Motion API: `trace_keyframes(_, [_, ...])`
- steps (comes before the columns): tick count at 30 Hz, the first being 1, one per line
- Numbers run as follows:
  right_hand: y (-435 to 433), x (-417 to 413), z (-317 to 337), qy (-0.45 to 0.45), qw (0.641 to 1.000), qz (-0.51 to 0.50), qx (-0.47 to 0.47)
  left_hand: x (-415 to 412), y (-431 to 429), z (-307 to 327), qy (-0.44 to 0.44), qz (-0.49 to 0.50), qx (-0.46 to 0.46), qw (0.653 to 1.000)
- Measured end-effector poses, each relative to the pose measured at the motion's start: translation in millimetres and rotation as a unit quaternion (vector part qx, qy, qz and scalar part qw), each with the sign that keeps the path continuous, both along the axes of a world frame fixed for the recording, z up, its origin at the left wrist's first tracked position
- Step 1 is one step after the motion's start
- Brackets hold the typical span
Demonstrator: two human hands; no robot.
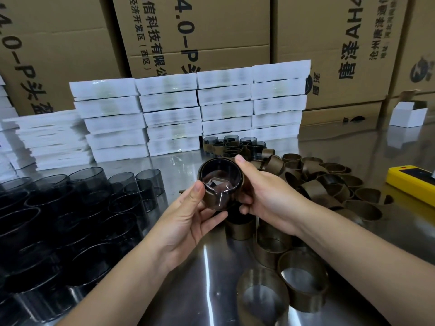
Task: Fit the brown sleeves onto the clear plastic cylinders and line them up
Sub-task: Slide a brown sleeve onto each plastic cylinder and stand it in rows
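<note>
Gripping 1 clear cylinder [220, 178] at centre, above the bench [188, 290], mouth tilted toward the camera. Left hand [188, 217] curled under it from 7 o'clock, thumb on the near rim; right hand [266, 191] wrapped round it from 4 o'clock, forefinger over the far edge. Round its wall, a brown sleeve [211, 198]. At 9 o'clock, bare cylinders [70, 208]; from 3 to 5 o'clock, loose sleeves [317, 184]; at 12 o'clock, sleeved cylinders [233, 145] standing before white packs [169, 114]

At left cylinders [70, 208], at right sleeves [317, 182], boxes [188, 109] behind
</note>
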State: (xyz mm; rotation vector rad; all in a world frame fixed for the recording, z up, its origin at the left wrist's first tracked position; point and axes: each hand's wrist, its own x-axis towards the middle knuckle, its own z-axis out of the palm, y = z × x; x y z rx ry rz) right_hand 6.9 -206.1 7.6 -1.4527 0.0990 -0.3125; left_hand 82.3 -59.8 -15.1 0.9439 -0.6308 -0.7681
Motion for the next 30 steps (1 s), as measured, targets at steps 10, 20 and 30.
trace_keyframes(10, [2, -2, 3, 0.006, 0.998, 0.002, 0.061, -1, 2, 1, -0.020, -0.007, -0.008, 1.000])
trace_keyframes(20, [-2, -5, 7, -0.033, 0.993, 0.040, 0.108, -2, 2, 1, -0.027, 0.005, -0.024, 0.999])
trace_keyframes(30, [-32, -1, 37, -0.097, 0.990, -0.099, -0.002, 0, -3, -1, -0.255, 0.428, 0.122, 0.858])
